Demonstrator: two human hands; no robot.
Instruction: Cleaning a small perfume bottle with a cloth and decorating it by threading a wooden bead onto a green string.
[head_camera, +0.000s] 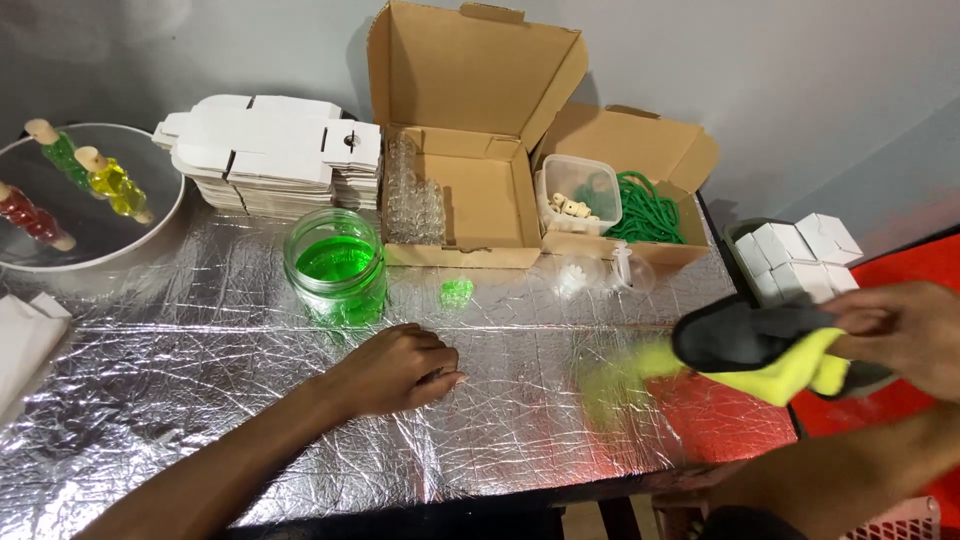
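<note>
My left hand (400, 368) rests loosely curled, knuckles up, on the crinkled foil-covered table (200, 380), holding nothing. My right hand (900, 335) grips a soft yellow cloth (790, 370) bunched against a black tray (750, 335) at the table's right edge. Beyond my left hand stands a glass jar of green liquid (336, 265), with a small green bottle (457, 293) beside it. Behind them an open cardboard box (470, 200) and a stack of flat white cartons (270, 155) line the wall.

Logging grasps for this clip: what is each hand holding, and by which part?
The right hand grips a black and yellow cloth at its right end. The left hand holds nothing, resting on the foil-covered table.
</note>
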